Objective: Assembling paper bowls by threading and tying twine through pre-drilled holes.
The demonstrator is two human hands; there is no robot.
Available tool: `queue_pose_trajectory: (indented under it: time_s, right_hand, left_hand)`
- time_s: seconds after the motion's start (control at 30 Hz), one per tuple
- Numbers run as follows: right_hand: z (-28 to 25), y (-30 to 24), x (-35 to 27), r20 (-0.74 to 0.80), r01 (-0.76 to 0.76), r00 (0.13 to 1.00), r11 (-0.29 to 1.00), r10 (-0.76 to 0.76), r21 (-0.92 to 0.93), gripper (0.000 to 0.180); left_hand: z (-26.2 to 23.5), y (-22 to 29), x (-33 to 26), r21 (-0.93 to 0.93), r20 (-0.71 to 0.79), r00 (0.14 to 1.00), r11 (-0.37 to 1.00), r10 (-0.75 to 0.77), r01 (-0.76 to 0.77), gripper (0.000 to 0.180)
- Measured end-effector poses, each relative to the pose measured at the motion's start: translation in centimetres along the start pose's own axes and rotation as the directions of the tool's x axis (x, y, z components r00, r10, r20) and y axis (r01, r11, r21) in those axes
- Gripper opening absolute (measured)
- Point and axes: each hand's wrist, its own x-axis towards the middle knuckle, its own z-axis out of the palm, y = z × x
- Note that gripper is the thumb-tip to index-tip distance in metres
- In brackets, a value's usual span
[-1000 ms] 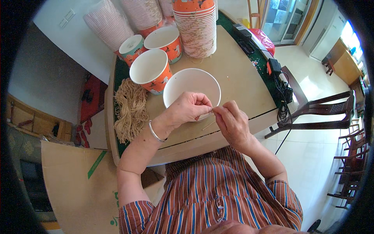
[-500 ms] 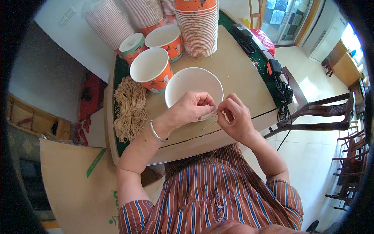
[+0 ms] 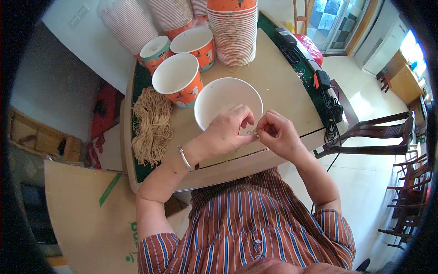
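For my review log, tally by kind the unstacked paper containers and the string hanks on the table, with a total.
Upright open paper buckets: 3
Teal-topped paper container: 1
String hank: 1
Total: 5

On the table, string lies left of the bowl, which stands before a cup stack.

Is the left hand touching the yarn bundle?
Apart. The head view shows bare tabletop between the left hand and the yarn bundle.
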Motion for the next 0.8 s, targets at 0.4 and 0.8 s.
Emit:
queue_pose_trajectory:
  time_s: [0.4,0.8]
  right_hand:
    - [-1.0,0.3,0.4,0.194,-0.301,0.948,0.91,0.253,0.284,0.009]
    - [-1.9,-1.0,0.6,0.275,-0.427,0.894,0.861,0.355,0.277,0.006]
  left_hand:
    - [0.7,0.2,-0.5,0.302,-0.057,0.974,0.933,0.221,-0.194,0.021]
    - [1.0,0.1,-0.4,0.273,-0.065,0.975,0.943,0.214,-0.189,0.014]
